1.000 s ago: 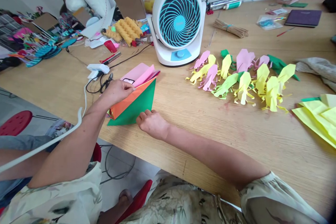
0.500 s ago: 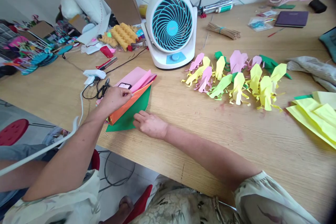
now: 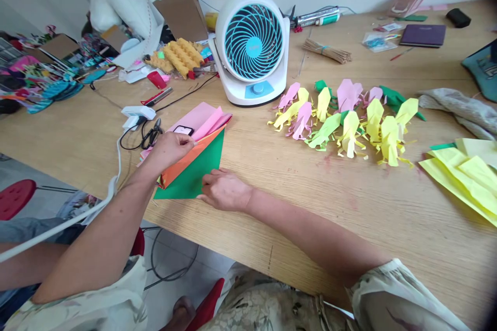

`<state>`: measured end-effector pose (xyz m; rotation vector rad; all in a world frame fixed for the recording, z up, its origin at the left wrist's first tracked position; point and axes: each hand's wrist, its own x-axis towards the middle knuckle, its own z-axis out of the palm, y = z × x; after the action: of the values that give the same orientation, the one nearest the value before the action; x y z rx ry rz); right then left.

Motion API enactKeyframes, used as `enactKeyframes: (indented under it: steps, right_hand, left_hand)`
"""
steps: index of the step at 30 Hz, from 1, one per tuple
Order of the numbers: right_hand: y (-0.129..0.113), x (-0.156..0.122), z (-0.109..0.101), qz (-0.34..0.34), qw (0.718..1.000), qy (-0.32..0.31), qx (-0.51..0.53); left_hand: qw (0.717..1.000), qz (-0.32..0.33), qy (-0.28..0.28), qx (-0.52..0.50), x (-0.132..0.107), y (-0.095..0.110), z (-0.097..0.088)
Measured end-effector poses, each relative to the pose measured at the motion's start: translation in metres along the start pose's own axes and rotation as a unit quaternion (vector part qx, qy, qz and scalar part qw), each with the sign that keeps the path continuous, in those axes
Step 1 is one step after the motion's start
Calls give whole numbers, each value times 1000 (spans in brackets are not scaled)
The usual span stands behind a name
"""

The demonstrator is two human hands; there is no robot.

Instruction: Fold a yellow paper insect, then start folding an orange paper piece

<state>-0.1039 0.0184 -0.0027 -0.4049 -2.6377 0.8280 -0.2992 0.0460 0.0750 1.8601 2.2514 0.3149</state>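
Note:
My left hand (image 3: 171,149) pinches the folded-back edge of a stack of coloured paper, with an orange sheet (image 3: 184,159) on its near side and pink sheets (image 3: 202,115) behind. From under the stack a green paper sheet (image 3: 207,155) spreads toward the table's front edge. At its right corner my right hand (image 3: 225,190) is closed on the green sheet, the fingertips partly hidden. A phone (image 3: 183,130) with a lit screen lies on the pink paper, just behind my left hand.
A white fan (image 3: 252,90) stands behind the paper. Folded paper figures (image 3: 350,132) in yellow, pink and green cover the middle right, with yellow sheets (image 3: 466,176) farther right. Cables and a white power strip (image 3: 137,112) lie left. Another person's arm (image 3: 27,266) shows lower left.
My right hand has shifted slightly down and right with the green sheet, and more of that sheet shows. My left hand keeps its pinch on the stack. The view has tilted slightly.

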Motion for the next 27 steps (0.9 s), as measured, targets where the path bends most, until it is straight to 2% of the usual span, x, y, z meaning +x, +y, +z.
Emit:
enactKeyframes:
  steps: [1,2,3,4,5,9,13,18,27]
  right_hand:
    - [0,3,-1,62,992,20,112]
    - [0,8,-2,132,964,44,227]
    - [0,14,-3,203,916,70,338]
    - [2,22,-4,255,873,88,406]
    - [4,31,-4,289,844,97,441]
    - [13,65,-7,356,751,110,545]
    - [19,76,-9,381,675,133,618]
    - [23,73,-8,380,623,131,671]
    - [27,79,-2,388,593,124,694]
  left_hand:
    - [1000,-7,3,-2,0,-1,1]
    - [1000,-18,4,-8,0,-2,2]
    - [999,-31,3,-18,0,-3,3]
    - [999,-40,-4,-33,-1,-3,4]
    - [998,-49,-11,-47,-1,-4,5]
    - [991,-57,-26,-121,-2,-5,8]
    - [976,-56,-37,-208,-2,-7,11]
    - [971,-57,-59,-223,-1,-13,14]
    - [972,-72,-78,-210,6,-23,15]
